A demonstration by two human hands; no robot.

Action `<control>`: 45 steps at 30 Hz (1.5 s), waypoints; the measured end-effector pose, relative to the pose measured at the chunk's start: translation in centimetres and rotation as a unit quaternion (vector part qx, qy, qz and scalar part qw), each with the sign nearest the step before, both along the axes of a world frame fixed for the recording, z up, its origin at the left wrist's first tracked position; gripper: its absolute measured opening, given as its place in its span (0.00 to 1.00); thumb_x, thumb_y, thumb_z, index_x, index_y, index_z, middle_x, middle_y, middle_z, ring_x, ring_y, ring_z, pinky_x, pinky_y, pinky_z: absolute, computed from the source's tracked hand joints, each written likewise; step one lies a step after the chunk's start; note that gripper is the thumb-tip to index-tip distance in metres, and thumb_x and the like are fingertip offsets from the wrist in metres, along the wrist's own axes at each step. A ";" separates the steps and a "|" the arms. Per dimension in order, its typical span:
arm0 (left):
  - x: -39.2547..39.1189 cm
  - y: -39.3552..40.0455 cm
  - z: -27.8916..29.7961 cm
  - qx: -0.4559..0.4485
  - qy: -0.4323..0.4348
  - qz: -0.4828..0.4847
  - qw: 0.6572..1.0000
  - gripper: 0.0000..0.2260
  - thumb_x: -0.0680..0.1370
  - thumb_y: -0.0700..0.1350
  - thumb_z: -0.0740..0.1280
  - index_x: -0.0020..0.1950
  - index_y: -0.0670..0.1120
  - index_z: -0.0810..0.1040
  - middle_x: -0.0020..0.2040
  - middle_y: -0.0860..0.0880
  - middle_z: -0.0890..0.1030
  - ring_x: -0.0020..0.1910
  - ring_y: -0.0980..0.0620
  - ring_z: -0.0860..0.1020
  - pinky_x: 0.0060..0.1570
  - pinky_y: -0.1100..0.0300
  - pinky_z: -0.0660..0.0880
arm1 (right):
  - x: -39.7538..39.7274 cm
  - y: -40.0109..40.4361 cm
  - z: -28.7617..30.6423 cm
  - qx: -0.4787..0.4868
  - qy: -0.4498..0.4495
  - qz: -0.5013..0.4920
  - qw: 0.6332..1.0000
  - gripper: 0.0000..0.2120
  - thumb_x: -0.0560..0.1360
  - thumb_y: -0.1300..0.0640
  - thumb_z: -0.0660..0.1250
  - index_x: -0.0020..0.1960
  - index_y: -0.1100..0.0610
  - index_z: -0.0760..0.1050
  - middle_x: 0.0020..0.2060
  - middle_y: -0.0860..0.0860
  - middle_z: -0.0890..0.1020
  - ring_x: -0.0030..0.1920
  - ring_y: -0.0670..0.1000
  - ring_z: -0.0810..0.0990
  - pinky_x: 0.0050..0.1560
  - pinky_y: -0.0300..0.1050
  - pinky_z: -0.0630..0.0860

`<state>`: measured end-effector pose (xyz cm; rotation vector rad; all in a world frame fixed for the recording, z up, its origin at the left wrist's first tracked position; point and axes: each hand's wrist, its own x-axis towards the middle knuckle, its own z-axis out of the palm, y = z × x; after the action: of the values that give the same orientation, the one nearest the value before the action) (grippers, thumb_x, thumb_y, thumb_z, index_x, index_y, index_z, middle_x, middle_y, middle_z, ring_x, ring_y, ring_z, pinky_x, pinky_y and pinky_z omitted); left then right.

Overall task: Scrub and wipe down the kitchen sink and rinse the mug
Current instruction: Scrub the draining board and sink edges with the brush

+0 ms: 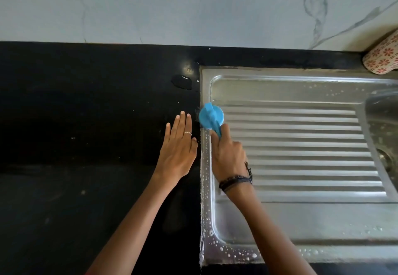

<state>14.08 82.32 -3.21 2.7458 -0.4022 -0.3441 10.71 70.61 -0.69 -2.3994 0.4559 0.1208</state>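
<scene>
A steel sink unit fills the right half of the view, its ribbed drainboard [301, 145] wet with droplets. My right hand [229, 156] grips the handle of a round blue scrub brush [211, 117], whose head presses on the drainboard's left rim. My left hand [178, 145] lies flat with straight fingers on the black counter, just left of the sink edge. The sink basin [385, 124] shows at the far right, with its drain partly cut off. No mug is in view.
The black stone counter [86, 124] spreads to the left, with a small puddle [182, 81] near the sink's back left corner. A marbled wall [193, 5] stands behind. A red-flowered patterned object [382, 59] sits at the back right corner.
</scene>
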 end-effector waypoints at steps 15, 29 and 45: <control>1.0 -2.2 1.4 0.011 -0.015 -0.036 0.999 0.22 0.83 0.48 0.43 0.75 0.44 0.41 0.77 0.47 0.44 0.75 0.54 0.41 0.70 0.58 0.34 | 10.6 -9.9 0.6 0.034 0.000 -0.130 0.991 0.14 0.81 0.52 0.51 0.59 0.59 0.67 0.36 0.52 0.71 0.30 0.47 0.68 0.28 0.39 0.63; -0.3 -11.9 5.5 -0.056 -0.144 -0.179 0.972 0.21 0.82 0.44 0.54 0.75 0.44 0.55 0.75 0.46 0.59 0.75 0.49 0.55 0.74 0.54 0.47 | -4.5 -25.6 8.3 0.190 -0.034 -0.230 0.954 0.16 0.78 0.48 0.61 0.38 0.56 0.79 0.28 0.49 0.73 0.21 0.45 0.64 0.18 0.32 0.60; -5.2 -62.9 7.4 -0.131 0.034 -0.378 0.916 0.25 0.80 0.43 0.59 0.75 0.43 0.56 0.76 0.45 0.56 0.75 0.49 0.54 0.72 0.57 0.50 | -12.3 -69.8 11.9 0.044 -0.096 -0.378 0.920 0.06 0.64 0.56 0.65 0.35 0.59 0.74 0.22 0.51 0.75 0.21 0.49 0.71 0.27 0.41 0.70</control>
<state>8.88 19.39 4.16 2.2022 -1.3820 -0.5209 -1.56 0.85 11.25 -1.9626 1.2092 -0.4243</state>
